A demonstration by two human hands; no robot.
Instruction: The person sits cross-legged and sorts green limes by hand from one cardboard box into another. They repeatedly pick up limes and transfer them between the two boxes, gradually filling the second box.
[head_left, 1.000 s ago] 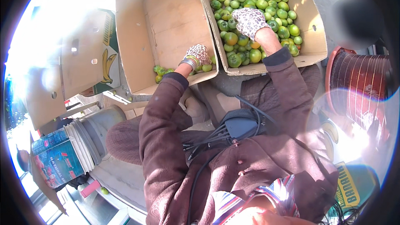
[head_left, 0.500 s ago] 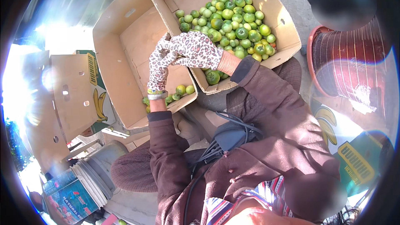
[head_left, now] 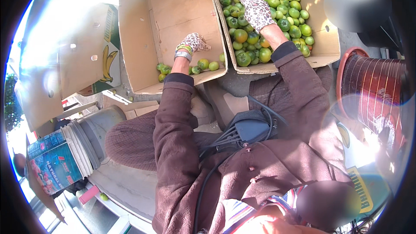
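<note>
My left hand [head_left: 196, 42], in a spotted glove, is low inside the left cardboard box [head_left: 134, 30]. Its fingers are curled, and what they may hold is hidden. Several green and yellowish tomatoes [head_left: 203, 63] lie beside it along that box's near edge. In the right cardboard box [head_left: 325, 39] is a large heap of mostly green tomatoes [head_left: 284, 25], a few turning orange. My right hand [head_left: 257, 12], gloved alike, rests over the heap's left part with fingers stretched out and apart; no tomato is seen in its grasp.
Both boxes stand side by side before my crossed legs. A banana-printed carton [head_left: 104, 60] is at left, above a stack of plastic buckets [head_left: 82, 147]. At right stands a reddish ribbed container [head_left: 368, 91]. A dark pouch with cables [head_left: 251, 128] hangs at my waist.
My hands, together above the boxes before, have parted. The right went over to the tomato heap; the left lowered into the left box. The view has shifted, so both boxes sit higher and further right.
</note>
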